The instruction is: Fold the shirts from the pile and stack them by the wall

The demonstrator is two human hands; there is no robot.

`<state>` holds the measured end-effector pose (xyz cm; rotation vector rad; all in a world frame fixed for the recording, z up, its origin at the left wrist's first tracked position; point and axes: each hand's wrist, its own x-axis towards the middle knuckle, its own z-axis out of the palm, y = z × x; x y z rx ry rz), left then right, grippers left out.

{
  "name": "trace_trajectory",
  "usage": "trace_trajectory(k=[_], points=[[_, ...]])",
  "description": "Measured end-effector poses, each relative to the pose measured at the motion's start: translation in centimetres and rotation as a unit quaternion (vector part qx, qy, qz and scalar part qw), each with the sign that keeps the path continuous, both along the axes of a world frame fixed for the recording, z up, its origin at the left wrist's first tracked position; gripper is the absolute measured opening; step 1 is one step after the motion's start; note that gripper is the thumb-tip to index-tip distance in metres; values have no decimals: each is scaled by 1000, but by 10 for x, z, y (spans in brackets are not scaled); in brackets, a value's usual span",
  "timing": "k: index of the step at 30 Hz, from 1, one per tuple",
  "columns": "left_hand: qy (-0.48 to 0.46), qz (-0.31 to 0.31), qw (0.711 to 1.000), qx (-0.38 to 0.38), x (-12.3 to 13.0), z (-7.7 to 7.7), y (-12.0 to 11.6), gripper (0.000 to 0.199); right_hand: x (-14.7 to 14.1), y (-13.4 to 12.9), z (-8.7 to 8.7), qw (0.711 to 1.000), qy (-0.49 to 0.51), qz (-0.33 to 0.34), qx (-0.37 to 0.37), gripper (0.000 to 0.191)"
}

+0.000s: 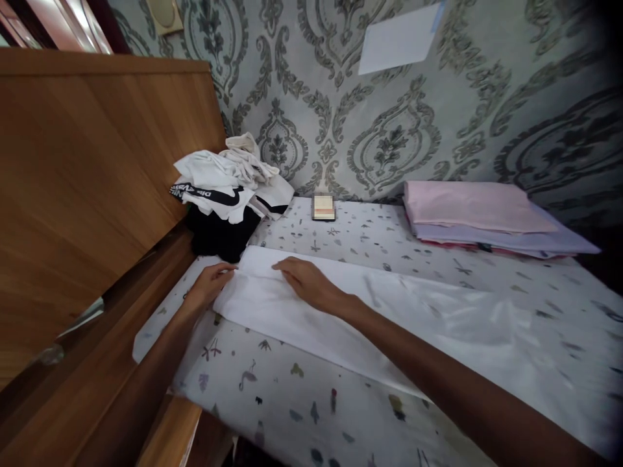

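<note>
A long strip of folded white cloth (331, 324) lies across a bed sheet printed with small motifs and runs off toward the lower right. At its left end, my left hand (210, 284) pinches the edge between thumb and fingers. My right hand (309, 283) rests on top of the strip a little to the right, palm down, its fingers stretched toward the left hand and holding nothing visible. Faint creases show in the fabric around both hands. The right forearm covers part of the strip.
A pile of white and black clothes (219, 188) sits against the wooden headboard (107, 155). By the patterned wall lies a small box (324, 207). Folded pink cloth (467, 206) tops a lilac layer at the right. The printed sheet (292, 395) extends to the near edge.
</note>
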<state>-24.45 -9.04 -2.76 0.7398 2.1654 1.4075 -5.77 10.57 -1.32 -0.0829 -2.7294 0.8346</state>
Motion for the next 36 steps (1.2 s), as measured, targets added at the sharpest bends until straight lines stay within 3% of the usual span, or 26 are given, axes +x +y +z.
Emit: trace_trajectory(k=[4,9,15,20,24,28,33,36], points=[[-18,-18,1000,-12,-6,0,4,33,-65,-20,-8,999,-43,-12,-10,37],[-48,-48,998,9,-15,6,7,35,-90,-34,-12,997,-60,-9,-42,19],[-73,-68,991,84,-16,19,16,33,-98,-41,-13,995,-69,-46,-48,16],[-76,-15,990,116,-16,13,15,22,-99,-39,-22,992,13,-94,-85,18],[-238,0,966,104,-20,9,23,16,-97,-34,-24,970,90,-119,-193,21],[-359,-26,926,115,-24,9,51,18,-96,-36,-24,950,142,-116,-254,23],[-338,1,932,132,-30,5,82,9,-94,-49,-27,962,126,-83,-230,18],[-314,7,941,123,-31,1,86,38,-83,-53,-25,979,96,-37,-178,21]])
